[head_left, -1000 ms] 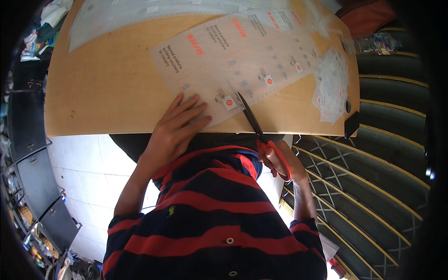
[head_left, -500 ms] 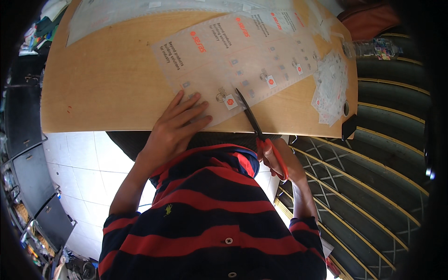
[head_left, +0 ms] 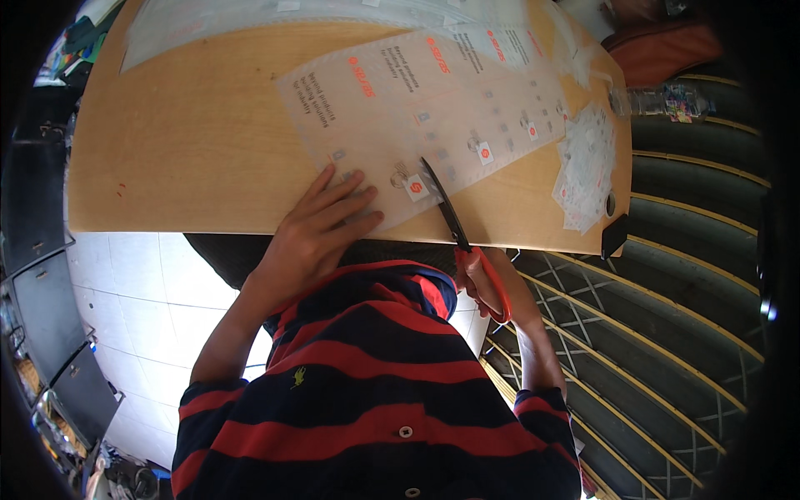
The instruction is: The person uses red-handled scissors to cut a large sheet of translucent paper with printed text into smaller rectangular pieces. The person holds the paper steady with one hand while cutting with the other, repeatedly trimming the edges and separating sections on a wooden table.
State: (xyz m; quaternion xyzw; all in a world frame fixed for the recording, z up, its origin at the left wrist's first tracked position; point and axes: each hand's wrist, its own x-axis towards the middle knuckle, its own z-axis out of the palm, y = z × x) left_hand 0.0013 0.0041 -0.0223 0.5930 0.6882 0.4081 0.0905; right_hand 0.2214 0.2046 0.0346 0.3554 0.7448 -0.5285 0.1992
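A translucent printed plastic sheet (head_left: 350, 117) lies slantwise on the wooden table, with orange and dark print and small white squares along its near edge. My left hand (head_left: 321, 221) rests flat on its near left corner, fingers spread. In my right hand (head_left: 479, 283) are scissors (head_left: 450, 208) with red handles and long dark blades. The blades point away from me and lie at the sheet's near edge, just right of a white square (head_left: 416, 188). They look closed or nearly so; whether they have cut into the sheet I cannot tell.
A pile of small translucent cut pieces (head_left: 586, 167) lies at the table's right end, by a round hole (head_left: 610, 204). More plastic sheeting (head_left: 217, 21) covers the far edge. A clear bottle (head_left: 667, 102) lies beyond the right edge. Dark cabinets (head_left: 46, 300) stand at left.
The view has shifted slightly, so the table and sheet sit a little differently in the picture. Both hands and the scissors keep nearly the same place on the sheet.
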